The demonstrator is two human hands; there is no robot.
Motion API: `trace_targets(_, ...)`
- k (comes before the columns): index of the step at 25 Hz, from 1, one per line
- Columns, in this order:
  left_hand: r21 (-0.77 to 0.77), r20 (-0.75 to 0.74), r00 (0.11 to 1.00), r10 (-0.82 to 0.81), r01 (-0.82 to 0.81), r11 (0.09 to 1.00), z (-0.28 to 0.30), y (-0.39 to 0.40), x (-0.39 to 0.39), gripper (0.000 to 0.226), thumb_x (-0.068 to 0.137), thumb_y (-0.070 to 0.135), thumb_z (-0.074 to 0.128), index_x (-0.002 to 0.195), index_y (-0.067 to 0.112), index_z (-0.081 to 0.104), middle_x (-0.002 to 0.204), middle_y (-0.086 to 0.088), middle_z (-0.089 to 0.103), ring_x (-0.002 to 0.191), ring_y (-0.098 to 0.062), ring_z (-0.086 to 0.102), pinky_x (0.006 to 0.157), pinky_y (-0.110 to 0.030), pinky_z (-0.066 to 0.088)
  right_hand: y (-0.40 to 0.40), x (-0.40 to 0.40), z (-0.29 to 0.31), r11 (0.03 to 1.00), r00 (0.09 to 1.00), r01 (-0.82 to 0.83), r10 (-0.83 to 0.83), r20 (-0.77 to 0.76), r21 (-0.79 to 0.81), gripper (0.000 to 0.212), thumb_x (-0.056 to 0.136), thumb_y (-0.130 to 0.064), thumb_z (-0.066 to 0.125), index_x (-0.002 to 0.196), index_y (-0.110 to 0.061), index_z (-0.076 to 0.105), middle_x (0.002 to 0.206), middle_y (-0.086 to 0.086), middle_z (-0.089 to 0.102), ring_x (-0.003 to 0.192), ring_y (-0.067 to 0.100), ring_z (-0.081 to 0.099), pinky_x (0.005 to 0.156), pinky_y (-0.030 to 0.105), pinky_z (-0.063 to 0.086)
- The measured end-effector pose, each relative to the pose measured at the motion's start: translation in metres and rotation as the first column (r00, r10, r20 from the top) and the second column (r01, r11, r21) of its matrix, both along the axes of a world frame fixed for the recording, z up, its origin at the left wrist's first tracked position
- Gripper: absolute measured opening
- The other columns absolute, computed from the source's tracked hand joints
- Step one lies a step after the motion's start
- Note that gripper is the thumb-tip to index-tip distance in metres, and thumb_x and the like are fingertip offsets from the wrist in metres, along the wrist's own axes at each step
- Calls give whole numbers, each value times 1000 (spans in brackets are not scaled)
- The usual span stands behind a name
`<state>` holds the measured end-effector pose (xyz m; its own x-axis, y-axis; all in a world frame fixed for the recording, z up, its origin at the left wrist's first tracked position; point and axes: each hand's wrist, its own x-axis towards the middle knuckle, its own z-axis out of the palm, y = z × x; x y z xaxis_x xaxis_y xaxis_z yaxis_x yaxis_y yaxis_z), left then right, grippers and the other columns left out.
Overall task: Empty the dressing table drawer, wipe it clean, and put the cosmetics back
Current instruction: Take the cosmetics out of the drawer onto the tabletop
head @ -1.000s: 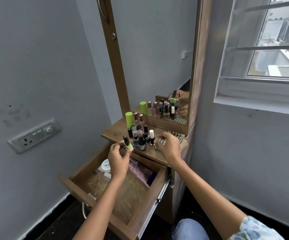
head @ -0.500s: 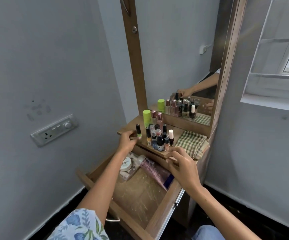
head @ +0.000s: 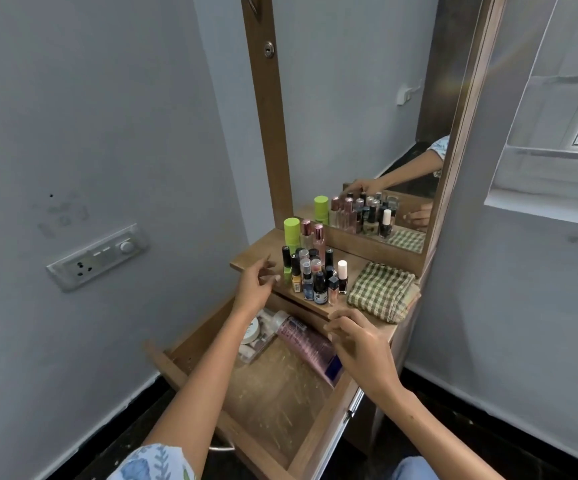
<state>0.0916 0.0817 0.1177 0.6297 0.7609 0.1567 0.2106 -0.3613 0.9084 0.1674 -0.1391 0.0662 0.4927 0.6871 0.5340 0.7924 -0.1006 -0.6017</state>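
Both hands empty — left fingers (head: 269,273) just beside green bottle (head: 286,263).

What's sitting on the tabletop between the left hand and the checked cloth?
In the head view, a cluster of small nail polish bottles stands between the left hand and the checked cloth.

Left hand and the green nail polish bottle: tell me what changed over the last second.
The left hand set the green nail polish bottle down at the left edge of the bottle cluster and let go. The right hand drew back from the checked cloth to above the drawer. The pink tube and white jar stayed in the drawer.
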Motion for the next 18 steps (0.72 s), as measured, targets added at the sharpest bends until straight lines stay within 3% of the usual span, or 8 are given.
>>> trace_targets(3, 217, 6, 996, 93, -92, 972, -21, -19, -31, 36, 86, 9, 65, 120, 17, 58, 110, 1, 62, 97, -9, 59, 86, -22, 47, 2, -9, -12, 999, 999, -30, 29, -23, -42, 21, 83, -4, 65, 98, -19, 68, 110, -14, 59, 84, 4, 63, 72, 27, 55)
trace_targets(5, 374, -128, 988, 89, -35, 927, -38, -35, -48, 32, 86, 13, 65, 117, 18, 61, 116, 1, 60, 104, -12, 57, 89, -23, 42, 2, -17, -20, 996, 998, -66, 64, -24, -66, 21, 83, -5, 64, 99, -19, 67, 111, -13, 59, 87, 3, 62, 72, 27, 55)
trace_targets(7, 522, -354, 934, 44, 158, 838, -55, -45, -53, 40, 86, 18, 66, 125, 18, 58, 125, 1, 56, 115, -15, 50, 95, -26, 38, 1, -25, -26, 991, 995, -95, 93, -21, -90, 19, 85, -9, 64, 98, -22, 65, 110, -13, 58, 89, 2, 60, 71, 28, 54)
trace_targets(9, 610, -541, 841, -18, 407, 680, -69, -50, -50, 45, 84, 18, 67, 128, 16, 56, 128, -2, 55, 116, -20, 50, 95, -33, 39, -3, -28, -30, 987, 994, -108, 107, -18, -118, 18, 86, -11, 64, 99, -23, 66, 110, -14, 58, 90, 3, 61, 70, 27, 54)
trace_targets(11, 687, -617, 786, -40, 562, 461, -81, -49, -43, 37, 80, 13, 66, 117, 15, 64, 119, -4, 62, 107, -21, 56, 83, -35, 45, -9, -25, -29, 986, 995, -104, 102, -22, -132, 19, 85, -10, 65, 99, -22, 67, 110, -13, 59, 90, 2, 60, 71, 26, 54)
trace_targets(13, 745, -603, 797, -25, 574, 338, -87, -46, -35, 24, 79, 9, 61, 101, 14, 69, 105, -5, 66, 96, -22, 59, 74, -33, 46, -14, -20, -27, 987, 996, -89, 86, -28, -137, 21, 83, -7, 66, 99, -20, 68, 111, -14, 59, 90, 1, 60, 72, 25, 55)
trace_targets(16, 753, -629, 776, 36, 598, 273, -77, -47, -26, 9, 72, 12, 70, 81, 12, 69, 84, -5, 63, 82, -21, 57, 68, -33, 44, -21, -14, -22, 989, 997, -67, 61, -53, -134, 24, 83, -4, 65, 101, -19, 67, 111, -14, 58, 87, 3, 61, 73, 23, 55)
trace_targets(18, 724, -665, 746, 45, 628, 284, -72, -50, -24, 16, 66, 17, 77, 80, 15, 69, 83, -1, 64, 81, -18, 56, 69, -31, 44, -27, -11, -17, 991, 995, -65, 55, -87, -114, 24, 84, -2, 65, 102, -17, 68, 110, -15, 59, 89, 2, 62, 73, 20, 55)
